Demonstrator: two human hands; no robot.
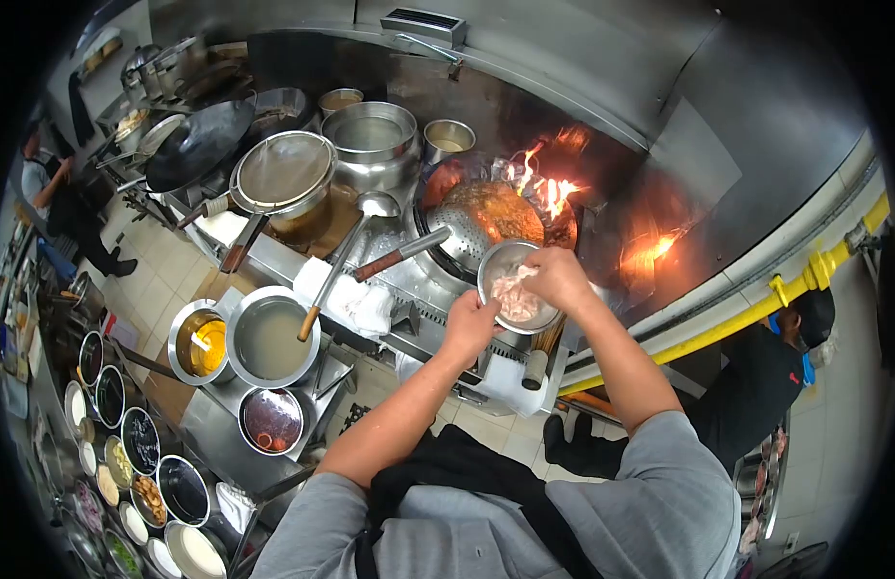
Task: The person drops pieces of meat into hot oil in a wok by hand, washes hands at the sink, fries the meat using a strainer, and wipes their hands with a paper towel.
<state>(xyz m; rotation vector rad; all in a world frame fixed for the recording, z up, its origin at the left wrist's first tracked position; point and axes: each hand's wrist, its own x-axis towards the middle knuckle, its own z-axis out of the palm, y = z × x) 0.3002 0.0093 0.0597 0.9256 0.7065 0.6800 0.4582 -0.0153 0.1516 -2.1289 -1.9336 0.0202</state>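
Note:
My left hand (472,326) is closed on the near left rim of a steel bowl (505,255), which tilts toward me. Pale pink slices of raw meat (514,297) lie in the bowl. My right hand (557,278) reaches over the far right rim, fingers bent together on the meat; their tips are partly hidden. Just beyond the bowl sits a wok of bubbling orange-brown oil (510,205), with flames (555,193) at its far right edge. A perforated strainer (464,232) rests in the wok, its wooden handle (382,263) pointing left.
A ladle (343,253) lies left of the wok, near white cloths (368,307). Pots, including a fine sieve (285,168) over one, stand farther left. Sauce pots (272,422) and ingredient tubs (140,442) fill the lower left. People stand at right (756,376) and far left (66,198).

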